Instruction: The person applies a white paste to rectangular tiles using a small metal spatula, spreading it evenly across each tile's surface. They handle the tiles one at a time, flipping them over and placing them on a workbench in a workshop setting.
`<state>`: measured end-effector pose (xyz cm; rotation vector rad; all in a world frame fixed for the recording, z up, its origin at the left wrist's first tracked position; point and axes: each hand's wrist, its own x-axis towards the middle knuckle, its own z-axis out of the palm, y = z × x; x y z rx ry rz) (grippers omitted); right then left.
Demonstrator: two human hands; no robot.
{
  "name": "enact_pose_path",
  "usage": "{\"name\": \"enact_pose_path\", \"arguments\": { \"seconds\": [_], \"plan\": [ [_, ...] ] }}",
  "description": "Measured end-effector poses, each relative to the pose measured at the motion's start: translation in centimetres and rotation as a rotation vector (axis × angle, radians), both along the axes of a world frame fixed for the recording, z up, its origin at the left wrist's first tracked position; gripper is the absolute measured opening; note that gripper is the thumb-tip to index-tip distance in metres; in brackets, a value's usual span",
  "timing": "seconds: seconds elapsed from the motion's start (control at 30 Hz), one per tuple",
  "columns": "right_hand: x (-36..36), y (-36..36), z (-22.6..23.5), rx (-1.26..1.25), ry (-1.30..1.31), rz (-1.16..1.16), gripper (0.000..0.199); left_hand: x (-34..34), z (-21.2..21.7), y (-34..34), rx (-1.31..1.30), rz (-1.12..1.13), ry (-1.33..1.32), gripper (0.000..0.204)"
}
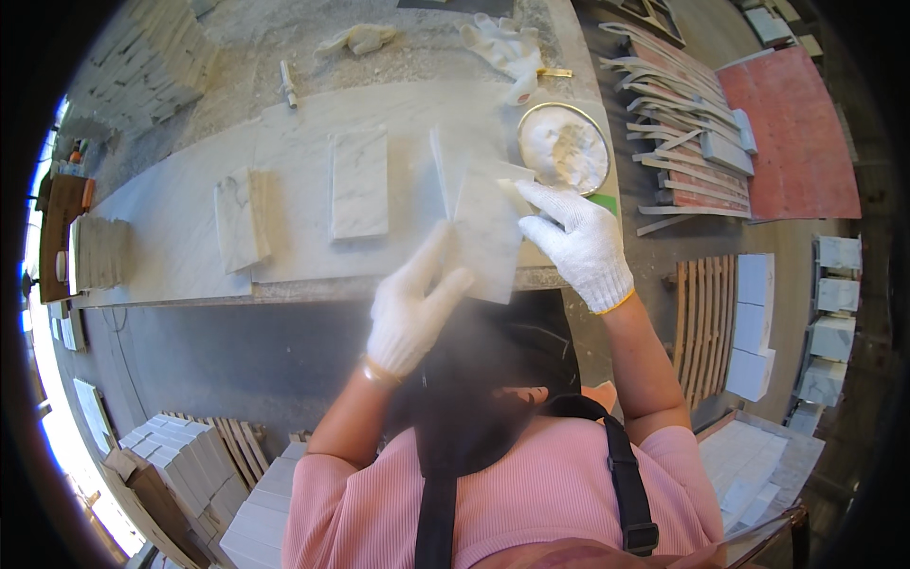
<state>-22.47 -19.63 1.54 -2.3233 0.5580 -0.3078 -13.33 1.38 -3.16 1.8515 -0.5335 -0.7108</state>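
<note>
Both of my hands wear white knit gloves. My left hand is closed on the left edge of a pale marble tile, held tilted at the table's front edge. Between the thumb and fingers of my right hand is a small, pale yellowish flat piece, at the tile's upper right; its exact kind is unclear. A round tub of white paste stands just beyond this hand. Left of the held tile lie a grey-veined tile stack and another marble stack. Haze blurs the middle of the view.
On the worktable lie a loose white glove, a crumpled cloth and a small white tube. More tiles are stacked at the far left. Pale strips cover a red board at right; a slatted pallet stands below.
</note>
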Motion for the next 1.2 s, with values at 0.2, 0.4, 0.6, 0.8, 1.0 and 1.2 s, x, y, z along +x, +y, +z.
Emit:
{"name": "enact_pose_path", "arguments": {
  "seconds": [0.2,0.4,0.6,0.8,1.0,1.2],
  "plan": [
    [0.9,0.4,-0.1,-0.017,0.071,0.023,0.040,0.0,0.5,0.0,-0.008,-0.002,0.072,0.063],
    [0.8,-0.4,0.5,-0.098,0.068,0.057,0.039,0.1,0.7,-0.1,-0.019,0.001,0.118,0.063],
    [2.9,-0.2,0.5,-0.224,0.070,0.148,0.038,0.2,0.6,-0.1,-0.016,-0.004,0.112,0.064],
    [2.7,-1.0,1.0,-0.175,0.143,0.137,0.037,0.3,0.9,0.0,0.015,-0.020,0.095,0.064],
    [3.8,-0.4,0.3,-0.239,0.100,0.187,0.039,0.3,1.3,-0.1,0.050,-0.028,0.099,0.065],
    [2.9,-1.4,1.1,-0.194,0.170,0.177,0.040,0.2,1.1,0.0,0.013,-0.014,0.082,0.064]
  ]
}}
